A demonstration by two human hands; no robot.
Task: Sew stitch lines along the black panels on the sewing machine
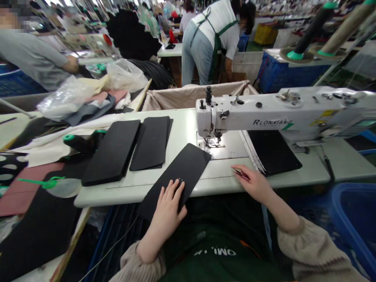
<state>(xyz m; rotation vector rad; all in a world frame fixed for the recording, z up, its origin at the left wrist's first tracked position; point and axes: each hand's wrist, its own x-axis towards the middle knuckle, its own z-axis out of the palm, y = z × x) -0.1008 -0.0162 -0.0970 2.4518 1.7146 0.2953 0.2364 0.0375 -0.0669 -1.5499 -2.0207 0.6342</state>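
Fingers (pixel 173 190) of left hand (pixel 167 209) slightly spread, pressed on top of black panel (pixel 188 166), not gripping it; thumb apart from them, by the panel's right edge. Panel lies slantwise under these fingers: far end runs ahead of the fingertips toward the needle area of the machine (pixel 249 113), near end sticks out past the table (pixel 217 186) edge. Small holes in panel just ahead of the fingertips. Right hand (pixel 258 186) fingers narrow, pinching a small pointed tool (pixel 242 174), well apart from panel, over table's front edge. Left of the left fingers: two black stacks, near one (pixel 150 145) and far one (pixel 113 150). Beyond right fingers: white strips (pixel 252 150) beside black pile (pixel 274 152).
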